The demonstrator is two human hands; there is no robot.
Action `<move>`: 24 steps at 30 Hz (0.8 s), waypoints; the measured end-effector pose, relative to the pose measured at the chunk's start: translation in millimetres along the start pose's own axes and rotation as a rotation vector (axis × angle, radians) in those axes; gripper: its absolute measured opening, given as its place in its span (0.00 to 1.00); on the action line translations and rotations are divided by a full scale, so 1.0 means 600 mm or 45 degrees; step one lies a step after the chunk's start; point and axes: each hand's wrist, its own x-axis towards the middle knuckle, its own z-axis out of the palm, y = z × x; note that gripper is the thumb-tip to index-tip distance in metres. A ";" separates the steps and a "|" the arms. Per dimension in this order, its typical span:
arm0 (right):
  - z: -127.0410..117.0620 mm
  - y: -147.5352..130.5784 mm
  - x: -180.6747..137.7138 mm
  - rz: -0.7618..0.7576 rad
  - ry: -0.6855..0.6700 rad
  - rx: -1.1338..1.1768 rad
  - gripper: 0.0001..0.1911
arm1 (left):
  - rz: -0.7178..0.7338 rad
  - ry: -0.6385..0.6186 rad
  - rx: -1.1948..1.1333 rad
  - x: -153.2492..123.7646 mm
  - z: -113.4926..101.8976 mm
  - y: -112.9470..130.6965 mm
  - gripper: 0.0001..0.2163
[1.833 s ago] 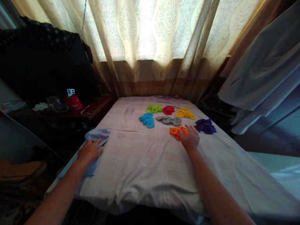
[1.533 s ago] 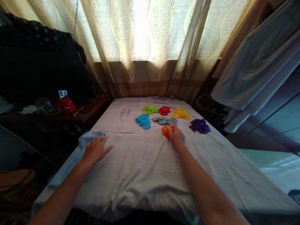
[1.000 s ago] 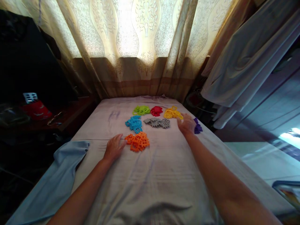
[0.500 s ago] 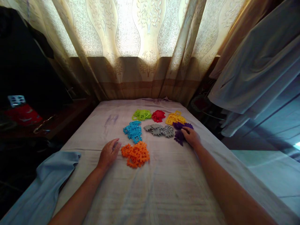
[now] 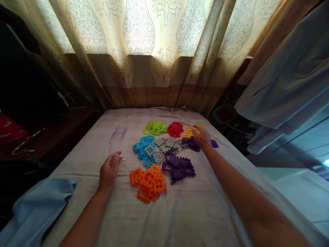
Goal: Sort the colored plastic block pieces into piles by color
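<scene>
Piles of flat plastic puzzle tiles lie on a pale bed sheet (image 5: 180,212). An orange pile (image 5: 149,181) and a purple pile (image 5: 178,166) are nearest me. Behind them lie blue (image 5: 142,149), grey (image 5: 168,144), green (image 5: 155,127), red (image 5: 175,129) and yellow (image 5: 189,132) piles. My left hand (image 5: 110,168) rests open and flat on the sheet, left of the orange pile, apart from it. My right hand (image 5: 202,137) reaches to the far right, fingers spread over the yellow tiles and a few leftover purple ones (image 5: 214,144).
A light blue cloth (image 5: 33,209) hangs off the bed's near left corner. A dark side table (image 5: 38,137) with a red object (image 5: 9,129) stands to the left. Patterned curtains (image 5: 159,51) close the back. Grey fabric (image 5: 290,75) hangs at the right.
The purple pile has been dragged toward me, beside the orange one. My right hand has gone back out to the yellow tiles. My left hand has drawn slightly away from the orange pile.
</scene>
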 end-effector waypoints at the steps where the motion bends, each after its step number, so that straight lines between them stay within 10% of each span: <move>1: -0.004 0.025 0.032 0.146 0.014 -0.104 0.24 | -0.015 0.008 -0.030 0.000 0.000 0.001 0.32; 4: 0.002 0.086 0.092 0.461 -0.093 -0.241 0.28 | -0.044 0.018 -0.099 -0.001 0.002 0.005 0.32; 9: 0.047 0.098 0.101 0.430 -0.243 -0.226 0.25 | -0.072 0.010 -0.129 -0.002 0.002 0.010 0.33; 20: 0.072 -0.066 0.003 -0.239 -0.773 0.337 0.24 | -0.101 0.028 -0.217 -0.002 0.004 0.011 0.35; 24: 0.082 -0.095 0.054 -0.171 -0.590 0.234 0.26 | -0.110 0.030 -0.235 -0.002 0.004 0.009 0.35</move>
